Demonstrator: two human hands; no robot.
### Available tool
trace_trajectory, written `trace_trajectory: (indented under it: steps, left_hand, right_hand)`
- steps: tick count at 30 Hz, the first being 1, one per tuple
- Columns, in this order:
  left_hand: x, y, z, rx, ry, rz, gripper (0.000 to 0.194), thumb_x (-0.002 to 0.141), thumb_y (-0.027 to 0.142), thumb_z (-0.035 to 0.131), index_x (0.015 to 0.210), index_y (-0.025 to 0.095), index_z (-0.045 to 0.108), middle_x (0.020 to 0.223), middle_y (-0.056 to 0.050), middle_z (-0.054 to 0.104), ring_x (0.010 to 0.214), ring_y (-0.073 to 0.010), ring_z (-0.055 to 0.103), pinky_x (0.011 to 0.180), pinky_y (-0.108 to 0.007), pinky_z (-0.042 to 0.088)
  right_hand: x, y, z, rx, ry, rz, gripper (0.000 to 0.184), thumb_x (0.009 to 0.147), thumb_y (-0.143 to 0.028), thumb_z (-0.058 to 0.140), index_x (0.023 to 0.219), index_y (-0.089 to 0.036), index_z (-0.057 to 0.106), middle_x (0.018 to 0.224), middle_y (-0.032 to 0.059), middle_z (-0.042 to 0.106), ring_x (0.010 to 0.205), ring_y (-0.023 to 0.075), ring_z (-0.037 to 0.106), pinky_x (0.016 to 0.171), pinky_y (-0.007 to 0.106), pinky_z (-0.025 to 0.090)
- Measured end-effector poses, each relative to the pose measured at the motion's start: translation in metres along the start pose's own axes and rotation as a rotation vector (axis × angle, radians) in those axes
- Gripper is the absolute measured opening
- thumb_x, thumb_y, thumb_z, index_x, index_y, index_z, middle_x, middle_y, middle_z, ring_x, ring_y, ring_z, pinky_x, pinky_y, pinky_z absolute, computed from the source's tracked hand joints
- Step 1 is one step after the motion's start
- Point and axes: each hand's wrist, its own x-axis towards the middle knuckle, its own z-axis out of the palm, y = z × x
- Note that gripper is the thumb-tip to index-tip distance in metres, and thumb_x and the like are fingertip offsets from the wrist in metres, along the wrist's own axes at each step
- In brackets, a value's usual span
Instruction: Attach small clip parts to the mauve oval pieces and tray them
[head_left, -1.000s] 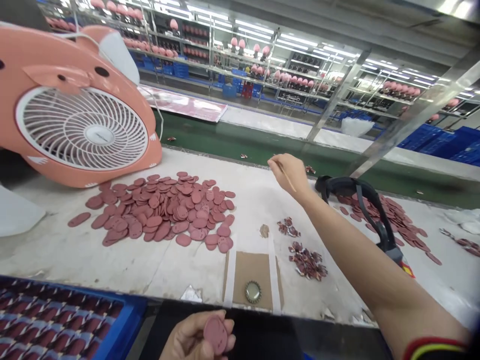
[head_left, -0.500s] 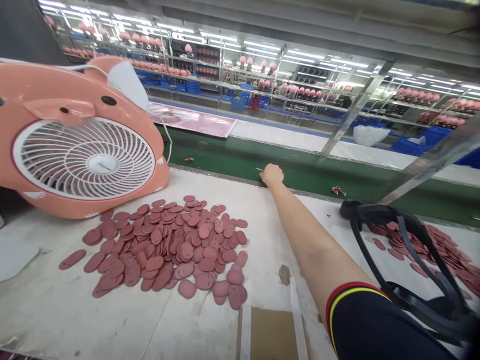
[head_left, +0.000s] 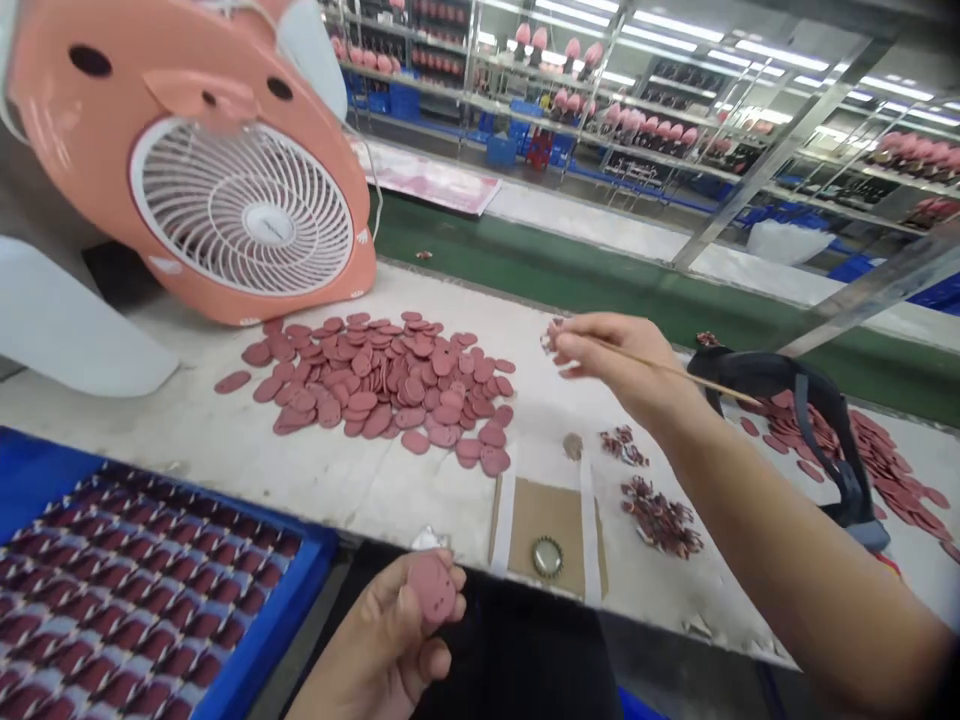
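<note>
In my left hand [head_left: 382, 625], low in the view, a dark pink oval disc [head_left: 433, 588] with small holes is pinched between thumb and fingers. My right hand [head_left: 619, 360] is over the table's far part, closed around a thin wooden stick [head_left: 697, 382] that points back along the wrist. Small whitish and dark bits [head_left: 553, 335] show at its fingertips, too small to name. A big pile of similar oval discs [head_left: 397, 375] lies to the left of that hand. Below it are two heaps of small dark red parts [head_left: 660, 515].
An orange animal-shaped fan [head_left: 262, 210] stands at the back left. At lower left is a blue tray [head_left: 300, 570] of rowed dark red parts. A metal bottle cap [head_left: 547, 557] sits on taped cardboard [head_left: 525, 515]. Beyond runs a green belt [head_left: 480, 245]; a black strapped frame [head_left: 810, 390] lies right.
My right hand has drawn back from the green belt toward me. The view has tilted down, bringing my left hand with the disc, the tray and the bottle cap into sight.
</note>
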Motion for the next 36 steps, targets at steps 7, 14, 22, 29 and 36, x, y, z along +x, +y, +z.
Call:
trace_trajectory:
  steps: [7,14,22,29,36]
  left_hand:
    - [-0.018,-0.020,0.004,0.075,-0.130,-0.178,0.036,0.054,0.041,0.092,0.081,0.019,0.080,0.074,-0.001,0.071,0.065,-0.0104,0.066,0.051,-0.014,0.053]
    - [-0.025,-0.033,0.002,0.141,-0.269,-0.211,0.037,0.057,0.045,0.090,0.076,0.015,0.079,0.065,-0.001,0.066,0.061,-0.0096,0.064,0.051,-0.012,0.052]
    - [-0.030,-0.036,-0.002,0.141,-0.299,-0.195,0.033,0.058,0.044,0.089,0.074,0.017,0.078,0.065,0.000,0.069,0.062,-0.0096,0.065,0.052,-0.012,0.052]
    - [-0.029,-0.037,-0.001,0.146,-0.280,-0.206,0.032,0.058,0.043,0.089,0.074,0.018,0.079,0.064,0.000,0.071,0.061,-0.0095,0.066,0.051,-0.012,0.053]
    - [-0.030,-0.041,-0.003,0.133,-0.270,-0.213,0.029,0.061,0.043,0.088,0.072,0.018,0.079,0.064,0.000,0.071,0.060,-0.0086,0.066,0.050,-0.011,0.053]
  right_hand:
    - [-0.160,-0.030,0.032,0.358,-0.293,0.112,0.010,0.087,-0.021,0.071,0.098,-0.023,0.071,0.086,0.0013,0.073,0.069,0.0125,0.069,0.059,0.018,0.058]
    - [-0.187,-0.036,0.040,0.116,-0.292,-0.044,0.006,0.089,-0.024,0.072,0.094,-0.022,0.071,0.085,0.0006,0.071,0.074,0.0120,0.067,0.066,0.019,0.055]
    - [-0.191,-0.036,0.042,0.063,-0.302,-0.095,0.006,0.089,-0.022,0.072,0.095,-0.023,0.071,0.084,-0.0010,0.072,0.072,0.0116,0.065,0.064,0.020,0.053]
    - [-0.192,-0.038,0.043,0.011,-0.311,-0.175,0.009,0.089,-0.018,0.072,0.097,-0.021,0.070,0.086,-0.0025,0.072,0.074,0.0092,0.067,0.069,0.018,0.053]
    - [-0.192,-0.037,0.044,-0.018,-0.310,-0.238,0.010,0.091,-0.017,0.069,0.100,-0.020,0.069,0.087,-0.0028,0.073,0.076,0.0083,0.068,0.072,0.016,0.055]
